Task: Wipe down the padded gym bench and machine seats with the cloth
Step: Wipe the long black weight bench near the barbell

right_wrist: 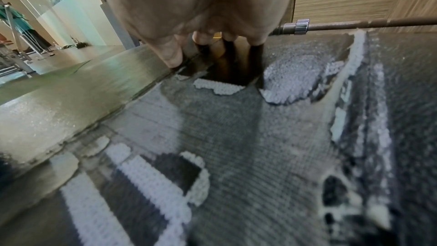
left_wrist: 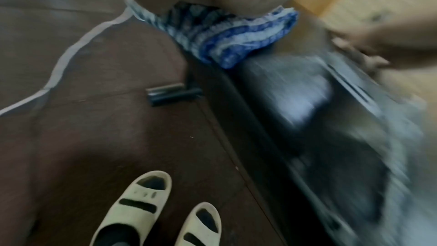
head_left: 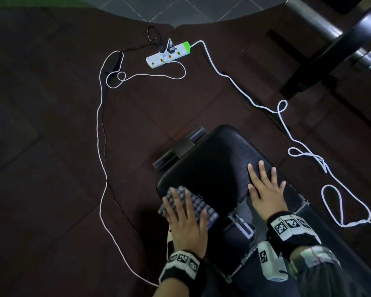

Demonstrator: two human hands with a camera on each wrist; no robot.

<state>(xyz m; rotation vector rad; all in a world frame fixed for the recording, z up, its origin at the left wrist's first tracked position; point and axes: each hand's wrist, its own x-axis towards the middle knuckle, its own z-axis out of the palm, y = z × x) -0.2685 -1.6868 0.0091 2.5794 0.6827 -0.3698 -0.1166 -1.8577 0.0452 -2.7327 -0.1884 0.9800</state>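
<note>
We press left hand point(head_left: 186, 224) flat, fingers spread, on checked cloth point(head_left: 193, 204) at near-left edge of bench point(head_left: 212, 159). Right hand point(head_left: 266, 189) lies flat on padding beside it, fingers spread, holding nothing. Worn patch with peeling cover point(right_wrist: 212, 119) under right wrist. Judgement: wiping under way; far end of pad and machine seats likely left. Beyond, on floor: power strip point(head_left: 168, 54), white cord point(head_left: 101, 129). No readable writing; wristbands show only coded markers.

White power strip point(head_left: 168, 54), looping white cable point(head_left: 304, 146), pale slippers point(left_wrist: 132, 210).
</note>
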